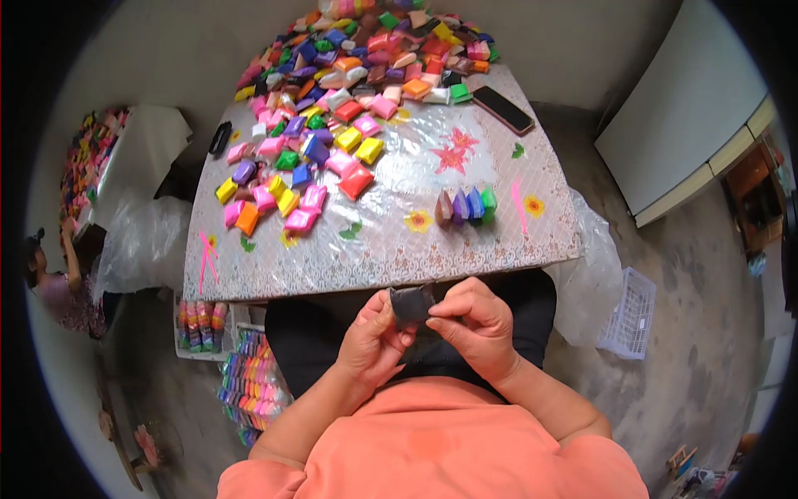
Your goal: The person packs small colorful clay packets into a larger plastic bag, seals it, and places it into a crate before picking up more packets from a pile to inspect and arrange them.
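Both hands are together just over the lap, close to the body: the left hand (376, 337) and the right hand (475, 326) pinch one small black packet (411, 304) between the fingertips, probably so that it can be pressed flat. It looks soft, square and wrapped in shiny film. Just beyond the hands is the table (391, 249) with its glossy flowered cover, and a short row of upright packets (465, 205) stands there. Farther away lies the loose heap of coloured packets (349, 75), and a dark phone (502, 109) to the right.
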Motion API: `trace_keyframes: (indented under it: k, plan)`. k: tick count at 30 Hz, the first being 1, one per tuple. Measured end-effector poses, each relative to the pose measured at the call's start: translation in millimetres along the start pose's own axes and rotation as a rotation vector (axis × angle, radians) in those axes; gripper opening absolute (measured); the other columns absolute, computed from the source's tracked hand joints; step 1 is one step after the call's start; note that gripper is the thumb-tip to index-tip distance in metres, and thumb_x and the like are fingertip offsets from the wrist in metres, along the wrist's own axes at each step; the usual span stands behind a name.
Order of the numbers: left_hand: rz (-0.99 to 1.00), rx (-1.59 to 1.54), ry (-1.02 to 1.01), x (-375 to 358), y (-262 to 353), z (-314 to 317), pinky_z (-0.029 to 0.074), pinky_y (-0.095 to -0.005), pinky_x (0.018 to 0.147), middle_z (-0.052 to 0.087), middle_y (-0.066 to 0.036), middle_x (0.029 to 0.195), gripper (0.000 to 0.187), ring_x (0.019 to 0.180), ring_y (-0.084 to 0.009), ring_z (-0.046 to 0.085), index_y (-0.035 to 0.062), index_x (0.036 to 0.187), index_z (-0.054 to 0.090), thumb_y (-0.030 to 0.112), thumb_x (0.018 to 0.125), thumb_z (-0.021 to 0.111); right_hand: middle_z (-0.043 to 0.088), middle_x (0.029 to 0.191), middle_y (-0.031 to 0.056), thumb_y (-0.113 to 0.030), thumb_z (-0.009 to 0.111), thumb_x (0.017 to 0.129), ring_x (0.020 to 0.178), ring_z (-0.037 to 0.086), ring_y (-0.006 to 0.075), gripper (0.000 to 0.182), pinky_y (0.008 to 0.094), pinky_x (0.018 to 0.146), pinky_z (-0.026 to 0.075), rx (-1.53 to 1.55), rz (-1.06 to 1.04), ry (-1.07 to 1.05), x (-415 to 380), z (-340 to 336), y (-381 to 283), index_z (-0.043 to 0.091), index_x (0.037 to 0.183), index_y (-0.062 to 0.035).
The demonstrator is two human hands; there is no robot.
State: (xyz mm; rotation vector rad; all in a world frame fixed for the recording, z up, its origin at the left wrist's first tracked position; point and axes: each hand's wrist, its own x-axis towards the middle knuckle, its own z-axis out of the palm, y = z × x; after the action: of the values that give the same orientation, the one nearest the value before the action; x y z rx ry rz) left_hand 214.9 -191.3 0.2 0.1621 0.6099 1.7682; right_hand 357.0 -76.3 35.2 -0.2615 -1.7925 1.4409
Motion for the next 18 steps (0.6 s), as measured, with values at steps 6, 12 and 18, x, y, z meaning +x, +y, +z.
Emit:
trace_keyframes:
  k: [6,12,18]
  plan:
    - [-0.013,0.110,-0.003,13,13,2,0.050,-0.0281,0.061,0.065,-0.006,0.089,0.018,0.074,-0.0173,0.061,0.0088,0.089,0.054,0.022,0.093,0.065,0.057,0.086,0.0023,0.001,0.075,0.081,0.076,0.052,0.0083,0.012,0.0220,0.065,0.042,0.102,0.045,-0.086,13,-13,13,0.069,0.091,-0.0026]
    - [0.297,1.010,0.182,100,59,12,0.045,-0.0254,0.049,0.055,-0.004,0.065,0.020,0.053,-0.0106,0.054,0.0047,0.084,0.054,0.019,0.097,0.057,0.058,0.086,-0.0016,-0.008,0.062,0.095,0.074,0.050,0.0041,0.007,0.0202,0.065,0.042,-0.023,0.243,0.396,27,-69,80,0.066,0.095,-0.0019]
    - [0.402,1.421,0.116,171,47,2,0.042,-0.0266,0.043,0.056,-0.003,0.063,0.019,0.050,-0.0105,0.055,0.0013,0.082,0.057,0.016,0.095,0.059,0.061,0.109,0.0100,-0.003,0.059,0.092,0.095,0.059,0.0179,0.020,0.0282,0.083,0.049,-0.365,-0.003,0.468,47,-96,123,0.061,0.112,-0.0002]
